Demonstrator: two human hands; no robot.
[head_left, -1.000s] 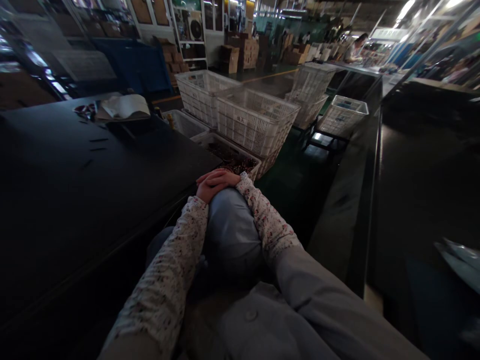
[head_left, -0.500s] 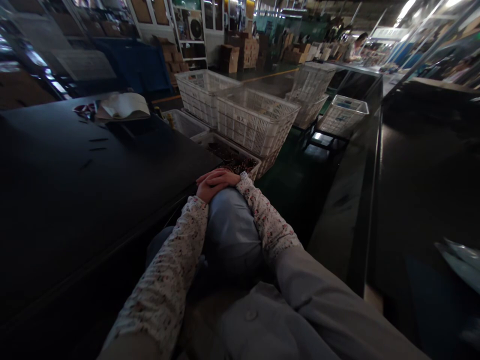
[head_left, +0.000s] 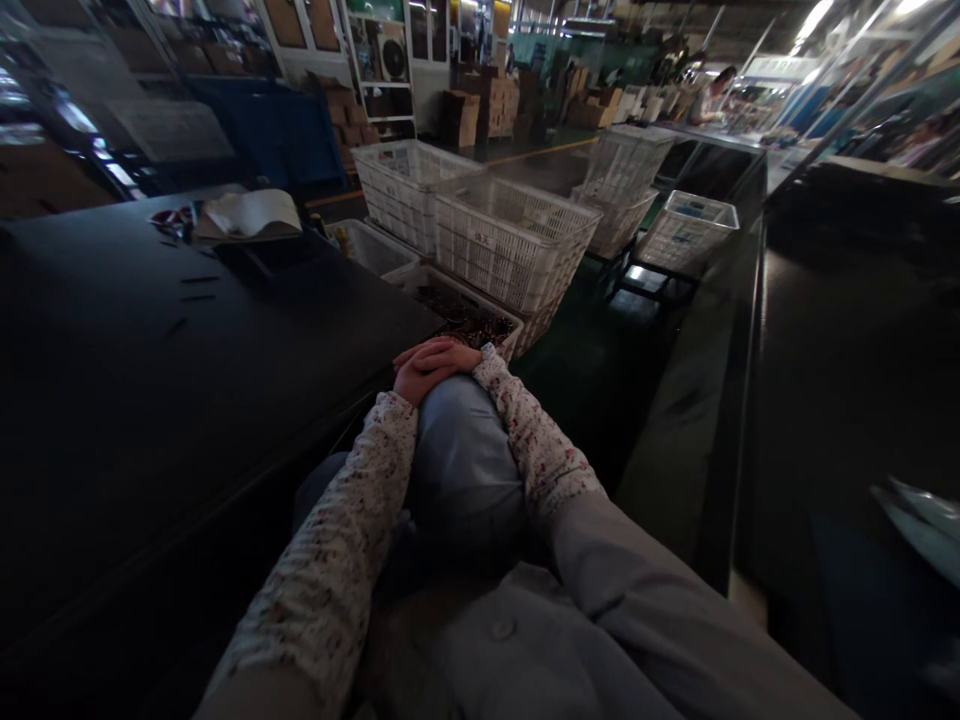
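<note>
My left hand [head_left: 418, 378] and my right hand [head_left: 459, 357] are clasped together over the front of my raised knee [head_left: 461, 425]. The fingers of the left lap across those of the right, which curl over the knee and are partly covered. No tool or part shows in either hand. Floral sleeves cover both forearms. Just beyond the hands stands a low white crate [head_left: 516, 335] with dark, small pieces [head_left: 469, 325] in it, too dim to name.
A dark table [head_left: 187, 370] lies to my left, bearing an open pad of paper [head_left: 255, 212] and several thin dark strips [head_left: 197, 298]. White plastic baskets [head_left: 510, 240] stand ahead. Along my right runs a long dark bench [head_left: 847, 380]. Far off, a person [head_left: 712, 100] sits at a bench.
</note>
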